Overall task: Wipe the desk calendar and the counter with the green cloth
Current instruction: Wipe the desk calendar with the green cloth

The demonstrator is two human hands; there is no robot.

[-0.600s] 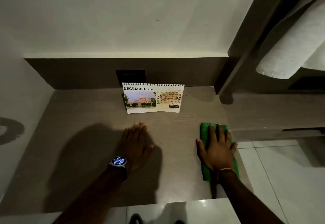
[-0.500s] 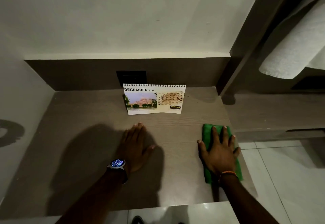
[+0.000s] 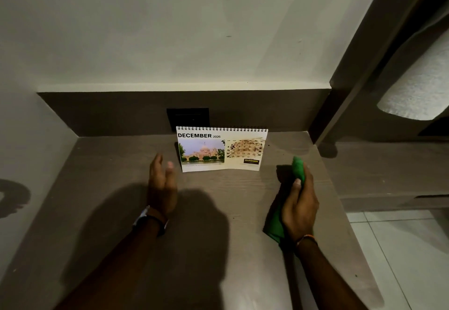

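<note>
A white spiral-bound desk calendar (image 3: 222, 149) showing December stands upright at the back of the brown wooden counter (image 3: 102, 178). My right hand (image 3: 300, 202) is lifted off the counter and grips the green cloth (image 3: 298, 168), which bunches above my fingers and hangs below my palm. It is to the right of the calendar and apart from it. My left hand (image 3: 162, 183) is raised on edge with fingers apart, just left of the calendar's lower left corner, holding nothing. A watch sits on that wrist.
A dark wall socket plate (image 3: 188, 117) sits behind the calendar. A dark upright panel (image 3: 359, 66) bounds the counter on the right, with a white towel (image 3: 418, 91) hanging beyond it. A lower shelf (image 3: 388, 163) and white floor tiles (image 3: 401, 249) lie to the right.
Both hands have lifted off the counter and moved toward the calendar. The right hand, which pressed the cloth flat, now grips it bunched up. The left hand turned on edge.
</note>
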